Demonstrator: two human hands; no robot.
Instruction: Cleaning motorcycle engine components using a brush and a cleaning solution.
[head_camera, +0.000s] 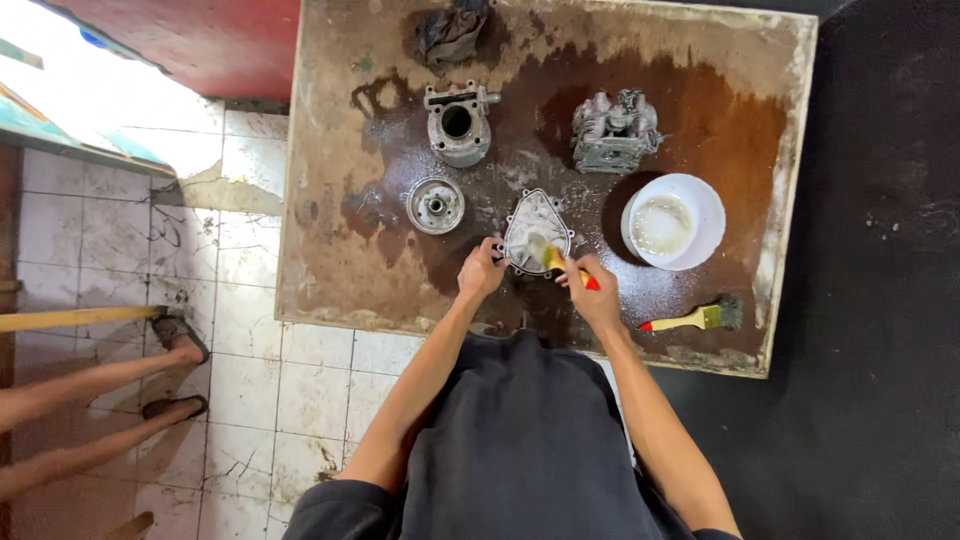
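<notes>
A flat, roughly triangular metal engine cover (533, 225) lies on a wet, stained board (340, 270). My left hand (482, 270) grips the cover's lower left edge. My right hand (590, 287) holds a small paintbrush (563, 264) with a yellow handle and red tip, its bristles resting on the cover's lower right part. Soapy foam is spread over the cover and the board around it.
On the board stand a metal cylinder block (458, 122), a cylinder head (615, 132), a round metal part (435, 204), a white bowl of cloudy liquid (673, 221), a second brush (697, 317) and a dark rag (450, 32). Another person's legs (95, 400) stretch over the tiled floor at left.
</notes>
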